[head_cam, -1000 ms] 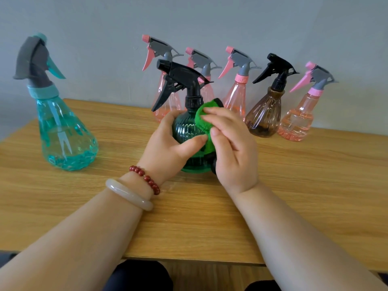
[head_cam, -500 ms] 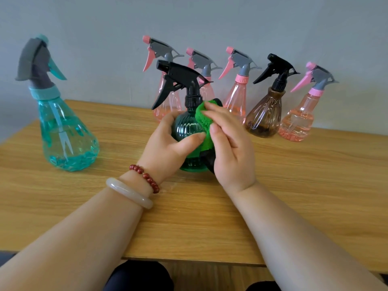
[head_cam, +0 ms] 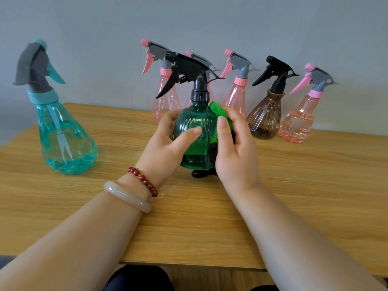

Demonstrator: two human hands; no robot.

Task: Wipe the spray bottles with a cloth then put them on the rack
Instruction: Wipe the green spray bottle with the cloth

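As left hand (head_cam: 165, 144) grips green bottle (head_cam: 194, 122), right hand (head_cam: 237, 153) presses cloth (head_cam: 216, 111).

Table (head_cam: 304, 196): teal btl (head_cam: 63, 139) left, green btl (head_cam: 195, 127) centre, pink btls (head_cam: 298, 122), brown btl (head_cam: 264, 120) back.

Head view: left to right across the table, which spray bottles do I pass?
Teal bottle, leftmost pink bottle, green bottle, pink bottle beside brown, brown bottle, rightmost pink bottle.

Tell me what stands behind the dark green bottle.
A pink bottle: only its grey sprayer and a sliver of body show past the green bottle. The rest is covered.
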